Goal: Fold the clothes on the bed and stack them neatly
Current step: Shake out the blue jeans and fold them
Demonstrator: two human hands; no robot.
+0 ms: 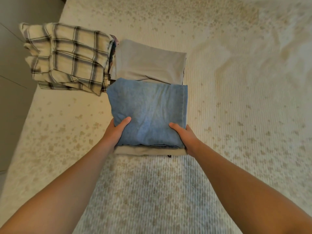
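Note:
A folded blue denim garment (148, 112) lies on top of a folded beige garment (148, 151), whose edge shows beneath it. My left hand (116, 130) grips the stack's near left corner, thumb on top and fingers hidden underneath. My right hand (185, 135) grips the near right corner the same way. Just behind the stack lies a folded grey-beige garment (148, 63). To its left sits a folded cream plaid shirt (67, 56) on a pile near the bed's left edge.
The bed (236, 115) has a cream ribbed cover with tan speckles. Its left edge (36, 92) runs diagonally, with grey floor beyond. The cover is rumpled at the far right (278, 48).

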